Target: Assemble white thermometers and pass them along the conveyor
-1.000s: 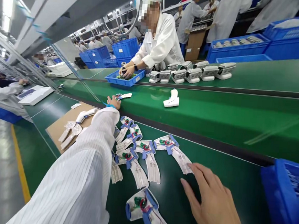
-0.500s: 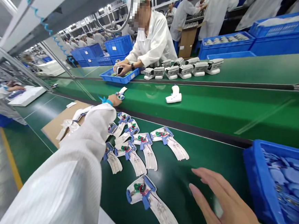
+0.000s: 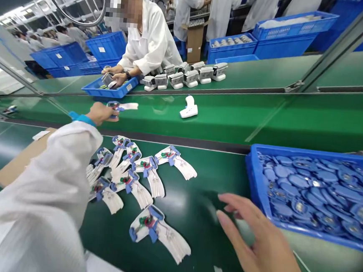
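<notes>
My left hand reaches out over the green conveyor belt, its fingers closed on a white pistol-shaped housing half with blue parts and wiring inside. My right hand hovers above the near green worktop with thumb and fingers apart, holding nothing. Between the hands lie several similar housing halves, open side up, showing green and red wires; the closest one is apart from the cluster. A closed white pistol-shaped housing rests on the belt.
At right stands a blue bin full of blue oval parts. Cardboard lies at left. Across the belt, a co-worker handles a device over a blue tray, beside a row of grey-and-white devices. A metal post rises at right.
The view has swung right, bringing more of the blue bin into sight. My left hand still grips the housing half, which now points rightward over the belt. My right hand remains spread.
</notes>
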Tool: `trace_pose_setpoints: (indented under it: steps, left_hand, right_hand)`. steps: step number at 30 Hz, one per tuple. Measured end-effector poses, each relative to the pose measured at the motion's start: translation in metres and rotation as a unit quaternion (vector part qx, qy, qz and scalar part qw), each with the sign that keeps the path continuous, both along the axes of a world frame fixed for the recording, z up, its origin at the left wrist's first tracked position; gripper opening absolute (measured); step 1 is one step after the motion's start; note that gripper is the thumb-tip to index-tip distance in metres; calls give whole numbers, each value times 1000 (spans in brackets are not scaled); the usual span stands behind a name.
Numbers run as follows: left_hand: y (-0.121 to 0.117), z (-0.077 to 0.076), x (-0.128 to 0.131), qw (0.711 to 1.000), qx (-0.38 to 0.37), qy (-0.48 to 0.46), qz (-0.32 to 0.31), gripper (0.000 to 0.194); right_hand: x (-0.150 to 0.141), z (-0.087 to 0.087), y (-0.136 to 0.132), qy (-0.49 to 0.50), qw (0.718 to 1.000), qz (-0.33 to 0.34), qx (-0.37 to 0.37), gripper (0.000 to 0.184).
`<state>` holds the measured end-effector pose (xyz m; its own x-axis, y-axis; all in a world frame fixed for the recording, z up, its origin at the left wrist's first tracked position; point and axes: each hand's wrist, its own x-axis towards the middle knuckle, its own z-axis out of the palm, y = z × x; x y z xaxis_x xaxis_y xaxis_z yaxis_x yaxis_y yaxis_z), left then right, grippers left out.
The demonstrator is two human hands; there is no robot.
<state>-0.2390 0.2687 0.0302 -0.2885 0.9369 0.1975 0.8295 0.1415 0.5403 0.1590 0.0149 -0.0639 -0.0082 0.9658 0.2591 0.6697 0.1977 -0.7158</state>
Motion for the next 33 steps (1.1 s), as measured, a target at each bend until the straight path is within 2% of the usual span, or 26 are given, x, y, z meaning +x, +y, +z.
trace_pose_setpoints:
  steps: [1, 3, 4, 5, 7, 9, 11, 13, 15, 17, 20, 23, 26, 28, 30, 32, 33]
  left_hand:
    - [-20, 8, 2, 999, -25, -22, -4, 20]
    - [-69, 20, 19, 994, -80, -67, -41, 24]
    - [-97, 22, 35, 989, -95, -85, -74, 29]
    - [-127, 21, 54, 978, -120, -105, -135, 34]
    - [-186, 8, 102, 955, -111, -135, -240, 45]
    - [-237, -15, 151, 936, -99, -155, -301, 44]
    - [-275, -41, 193, 918, -113, -225, -307, 44]
    - [-299, -63, 224, 895, -130, -314, -290, 51]
    - [-312, -77, 245, 868, -155, -376, -284, 55]
    - [-318, -84, 261, 853, -176, -393, -293, 49]
    - [-324, -86, 280, 861, -178, -352, -321, 34]
    - [-329, -89, 294, 875, -155, -268, -371, 25]
    - [-331, -96, 300, 882, -133, -175, -417, 19]
    - [-327, -99, 301, 896, -141, -153, -392, 21]
    - [-321, -100, 300, 908, -174, -184, -334, 30]
    - [-314, -99, 299, 898, -212, -233, -307, 37]
    - [-312, -98, 300, 888, -227, -249, -314, 38]
  right_hand:
    - [1, 9, 0, 34, 999, 0, -22, 34]
    - [5, 24, -1, 120, 991, 2, -59, 42]
    - [9, 29, -2, 164, 983, 9, -77, 48]
    - [13, 32, -5, 201, 975, 21, -96, 56]
    - [24, 34, -15, 231, 959, 68, -150, 68]
    - [34, 30, -32, 187, 948, 133, -220, 63]
    - [44, 25, -54, 121, 943, 171, -258, 49]
    - [55, 18, -77, 84, 948, 174, -251, 43]
    - [68, 12, -96, 80, 962, 148, -216, 41]
    - [80, 6, -107, 79, 976, 97, -176, 43]
    - [92, 3, -111, 62, 991, 16, -115, 44]
    - [94, 9, -110, 17, 997, 29, -75, 34]
    - [98, 24, -112, -24, 998, 56, -29, 39]
    - [107, 32, -113, -32, 999, 17, -8, 38]
    - [121, 34, -112, -33, 998, -52, 1, 34]
    - [133, 27, -106, -25, 996, -88, -15, 34]
    - [135, 22, -103, -17, 996, -82, -27, 33]
